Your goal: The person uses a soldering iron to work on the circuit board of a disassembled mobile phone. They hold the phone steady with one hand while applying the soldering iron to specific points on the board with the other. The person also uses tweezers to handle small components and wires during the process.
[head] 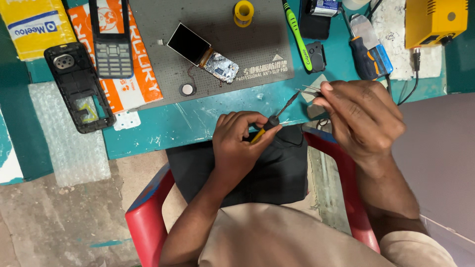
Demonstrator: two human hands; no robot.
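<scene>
Soldering iron (277,114), dark slim shaft with yellow-black grip, sits in the left hand (241,143), fingers pinched shut around the grip just over the counter (198,123) edge, tip angled up-right toward the right hand (363,116). Right hand is closed on metal tweezers (310,89), whose points meet the iron tip; whatever small part is between them is too tiny to tell. Judgement for doing this well: keep both wrists braced near the counter edge, bring only the tip to the tweezer points, touch briefly, keep the iron shaft off the fingers and off the chair. Outward count: one red plastic chair (148,217) under the person, one dark cloth (277,168) on the lap. On the counter: one grey anti-slip mat (163,59), one phone board with its screen (203,52) lying on the mat, one small round speaker disc (187,89) wired to it, one yellow solder spool (244,12). Left of the mat: one keypad front frame (112,39) on an orange sheet (136,79), one black back housing (79,86), one yellow packet (34,24), one strip of bubble wrap (69,143). Right side: one green toothbrush (296,32), one blue-handled scraper (368,47), one yellow soldering station (435,20), one small black part (315,56) beside the toothbrush.
</scene>
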